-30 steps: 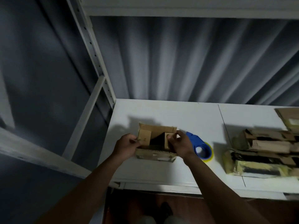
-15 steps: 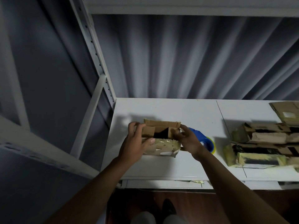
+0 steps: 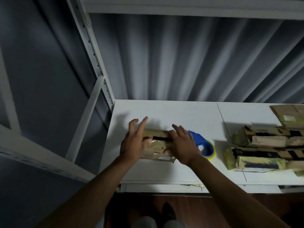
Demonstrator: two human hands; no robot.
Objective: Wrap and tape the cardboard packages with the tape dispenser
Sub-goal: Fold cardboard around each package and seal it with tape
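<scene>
A small brown cardboard box (image 3: 156,142) with old tape on its front lies on the white table (image 3: 172,112), its top flaps nearly folded down with a dark gap between them. My left hand (image 3: 133,142) presses its left end, fingers spread and straight, thumb on the front. My right hand (image 3: 182,143) lies flat over the right flap, fingers straight. The blue tape dispenser (image 3: 199,142) with a yellowish tape roll (image 3: 211,149) sits on the table just right of my right hand, partly hidden by it.
A stack of taped cardboard packages (image 3: 263,148) fills the table's right side, with a flat cardboard piece (image 3: 289,116) behind it. A white shelf upright (image 3: 92,51) rises at the table's left corner. Corrugated grey wall behind. The table's front edge (image 3: 164,181) is near my body.
The box's raised flaps have been folded down. Both hands went from pinching the flaps to pressing flat on the box, fingers now spread.
</scene>
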